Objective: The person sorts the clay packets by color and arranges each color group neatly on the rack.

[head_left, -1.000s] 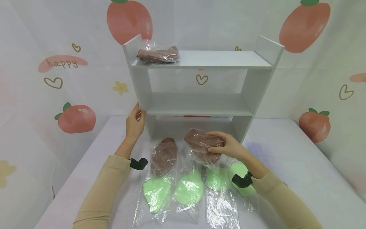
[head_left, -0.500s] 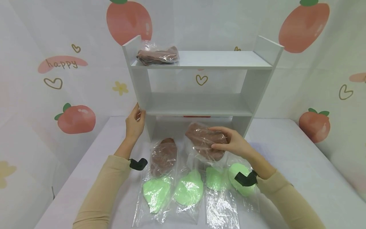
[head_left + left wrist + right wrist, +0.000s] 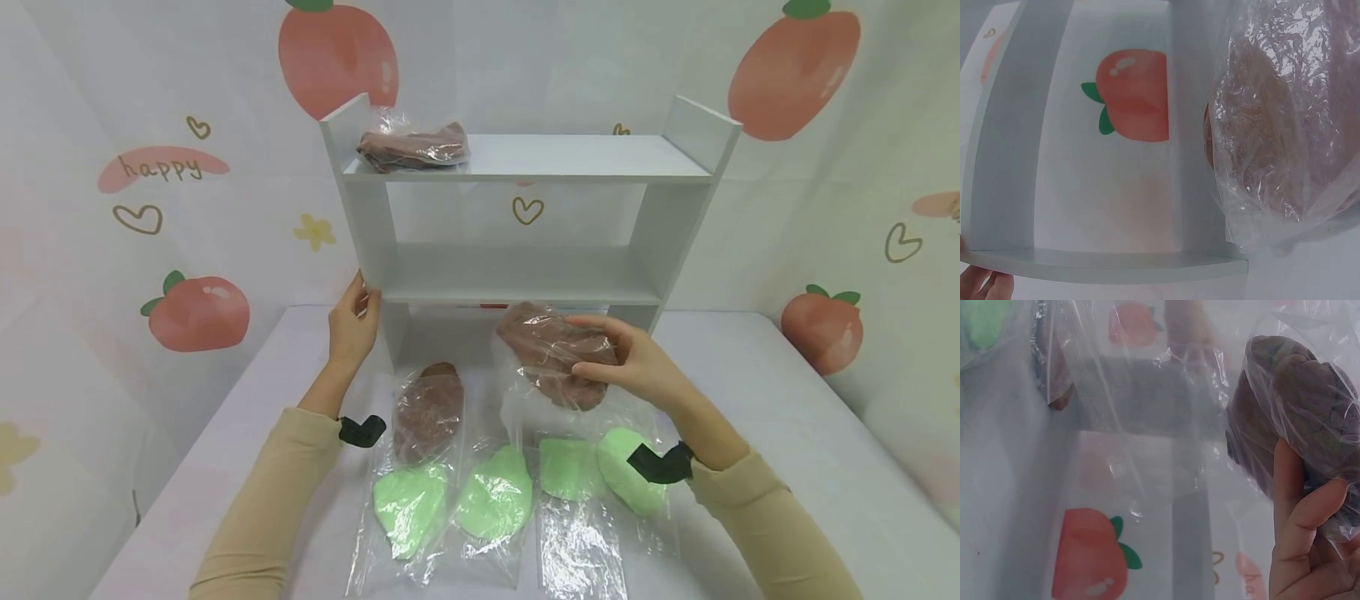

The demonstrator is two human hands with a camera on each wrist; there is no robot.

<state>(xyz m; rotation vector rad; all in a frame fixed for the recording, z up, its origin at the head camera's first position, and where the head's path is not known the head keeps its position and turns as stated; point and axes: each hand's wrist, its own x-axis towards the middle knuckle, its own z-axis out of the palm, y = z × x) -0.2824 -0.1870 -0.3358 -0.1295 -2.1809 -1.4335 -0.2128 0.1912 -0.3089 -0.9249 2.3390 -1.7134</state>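
My left hand (image 3: 354, 325) grips the left side panel of a white shelf (image 3: 517, 296); its fingertips (image 3: 985, 284) show at the panel's edge in the left wrist view. With its thumb and fingers, my right hand (image 3: 637, 358) holds a brown, soft-looking piece in a clear plastic bag (image 3: 551, 358), raised before the lower opening. The right wrist view shows this bagged brown piece (image 3: 1300, 406) from close by, the loose plastic hanging. Another bagged brown piece (image 3: 429, 417) lies on the table, and one more (image 3: 412, 148) sits on the top board's left end.
Several bagged light green pieces (image 3: 495, 496) lie in a row on the white table (image 3: 780, 433) near its front. The shelf's right side panel (image 3: 675, 225) stands behind my right hand. A fruit-printed white cloth (image 3: 247, 75) hangs at the back and sides.
My right hand has lifted the bagged brown piece up and slightly right, away from the green pieces. My left hand keeps its place on the shelf.
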